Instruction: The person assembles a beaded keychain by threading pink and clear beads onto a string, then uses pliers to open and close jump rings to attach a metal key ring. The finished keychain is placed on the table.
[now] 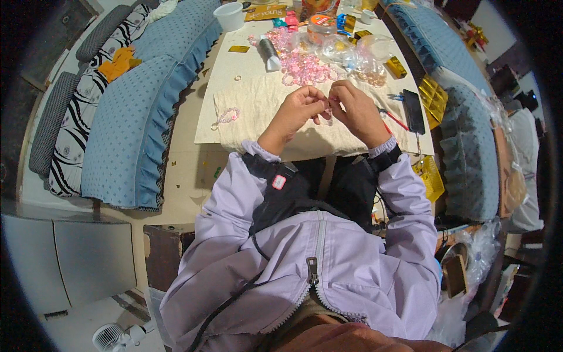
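Over the front of the table, my left hand (298, 112) and my right hand (355, 111) meet with their fingertips pinched close together. Between them hangs a short strand of pink beads (329, 119), mostly hidden by the fingers. Beneath the hands a cream cloth (252, 130) covers the front of the table. A pink bead bracelet (229, 115) lies on its left part. Beyond my hands spreads a pile of pink bead strands (308, 69). At the left side of the pile lies a spool of dark thread (270, 55).
To the right are a black phone (413, 111) and a slim red tool (397, 120). Clear plastic bags (358, 53) lie behind the beads. A white tub (229, 17) stands at the far left corner. Blue-covered sofas (138, 100) flank the white table (205, 126).
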Demonstrator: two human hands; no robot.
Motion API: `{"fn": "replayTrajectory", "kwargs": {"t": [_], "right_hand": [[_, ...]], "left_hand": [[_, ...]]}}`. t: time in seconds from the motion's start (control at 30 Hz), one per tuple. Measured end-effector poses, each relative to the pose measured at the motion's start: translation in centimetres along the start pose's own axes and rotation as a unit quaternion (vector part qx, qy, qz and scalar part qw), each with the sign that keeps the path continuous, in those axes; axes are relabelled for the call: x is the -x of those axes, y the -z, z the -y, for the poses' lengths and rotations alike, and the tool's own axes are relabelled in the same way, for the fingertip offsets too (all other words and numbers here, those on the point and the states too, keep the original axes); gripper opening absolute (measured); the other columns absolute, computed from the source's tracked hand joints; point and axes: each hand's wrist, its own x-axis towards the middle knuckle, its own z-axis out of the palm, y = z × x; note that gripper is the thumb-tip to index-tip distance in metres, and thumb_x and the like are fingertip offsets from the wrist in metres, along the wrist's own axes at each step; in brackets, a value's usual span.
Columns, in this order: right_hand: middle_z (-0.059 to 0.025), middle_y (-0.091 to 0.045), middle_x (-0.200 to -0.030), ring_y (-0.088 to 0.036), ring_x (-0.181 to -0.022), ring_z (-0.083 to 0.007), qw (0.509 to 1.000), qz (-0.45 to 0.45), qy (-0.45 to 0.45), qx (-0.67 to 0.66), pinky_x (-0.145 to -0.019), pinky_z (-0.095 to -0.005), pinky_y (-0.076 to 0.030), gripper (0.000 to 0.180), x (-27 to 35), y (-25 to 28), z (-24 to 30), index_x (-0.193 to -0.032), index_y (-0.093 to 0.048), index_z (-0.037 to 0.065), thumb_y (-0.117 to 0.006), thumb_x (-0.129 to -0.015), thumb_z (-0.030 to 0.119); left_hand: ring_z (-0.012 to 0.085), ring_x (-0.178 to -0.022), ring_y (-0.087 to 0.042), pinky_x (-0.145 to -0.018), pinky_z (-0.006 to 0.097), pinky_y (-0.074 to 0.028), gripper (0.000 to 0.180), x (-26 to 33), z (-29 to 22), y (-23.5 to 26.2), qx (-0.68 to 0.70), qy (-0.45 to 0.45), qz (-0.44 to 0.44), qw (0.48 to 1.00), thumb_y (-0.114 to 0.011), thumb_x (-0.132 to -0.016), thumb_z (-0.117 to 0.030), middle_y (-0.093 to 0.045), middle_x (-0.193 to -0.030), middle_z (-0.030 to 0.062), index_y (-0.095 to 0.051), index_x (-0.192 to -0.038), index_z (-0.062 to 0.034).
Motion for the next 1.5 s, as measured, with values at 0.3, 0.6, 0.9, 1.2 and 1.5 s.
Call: {"fn": "replayTrajectory", "kwargs": {"t": [0.3,0.6,0.9,1.2,1.5], "right_hand": [[-0.0111,-0.066,-0.106,-0.067,-0.092,-0.0322,0.998,-0.064,0.023,0.017,-0.077,-0.0407,-0.054,0.022,0.3,0.1,0.3,-0.099,-0.06,0.006,-0.075,-0.082,0.007],[-0.0116,-0.065,-0.107,-0.067,-0.091,-0.0292,0.99,-0.135,-0.006,-0.047,-0.075,-0.0373,-0.055,0.029,0.5,-0.7,0.7,-0.106,-0.061,0.005,-0.076,-0.081,0.002],[-0.0097,-0.062,-0.108,-0.063,-0.082,-0.0193,0.981,-0.134,-0.017,-0.138,-0.065,-0.0286,-0.051,0.026,0.8,-1.1,0.9,-0.107,-0.059,0.004,-0.073,-0.086,-0.001],[-0.0105,-0.062,-0.109,-0.062,-0.082,-0.0206,0.977,-0.103,-0.048,-0.182,-0.065,-0.0289,-0.05,0.022,1.2,-1.4,1.1,-0.104,-0.058,0.004,-0.071,-0.086,-0.002],[-0.0099,-0.062,-0.104,-0.063,-0.086,-0.0255,0.989,-0.045,-0.034,-0.135,-0.073,-0.0332,-0.052,0.026,2.1,-0.3,1.7,-0.102,-0.058,0.006,-0.073,-0.082,0.0]], "left_hand": [[0.0073,-0.073,-0.061,-0.057,0.02,-0.043,0.017,-0.2,-0.6,0.1,-0.002,0.075,0.007,0.997,-0.067,-0.097,-0.018,-0.064,-0.092,-0.0004,-0.06,-0.11,-0.0091],[0.0068,-0.07,-0.055,-0.049,0.017,-0.035,0.024,0.2,-1.1,-1.0,0.075,0.049,0.034,0.995,-0.063,-0.101,-0.021,-0.061,-0.091,-0.0012,-0.057,-0.12,-0.0078],[0.0065,-0.064,-0.049,-0.049,0.018,-0.034,0.018,-0.1,-0.9,0.1,0.216,0.15,0.095,0.96,-0.059,-0.102,-0.024,-0.059,-0.086,0.0006,-0.062,-0.107,-0.0075],[0.0064,-0.064,-0.048,-0.048,0.02,-0.034,0.018,-0.1,-0.5,1.1,0.224,0.158,0.133,0.952,-0.062,-0.099,-0.024,-0.064,-0.086,0.0031,-0.065,-0.105,-0.0068],[0.0056,-0.063,-0.044,-0.051,0.02,-0.032,0.014,0.8,-1.4,1.1,0.185,0.249,0.122,0.943,-0.063,-0.098,-0.024,-0.055,-0.079,-0.0026,-0.062,-0.097,-0.0102]]}}
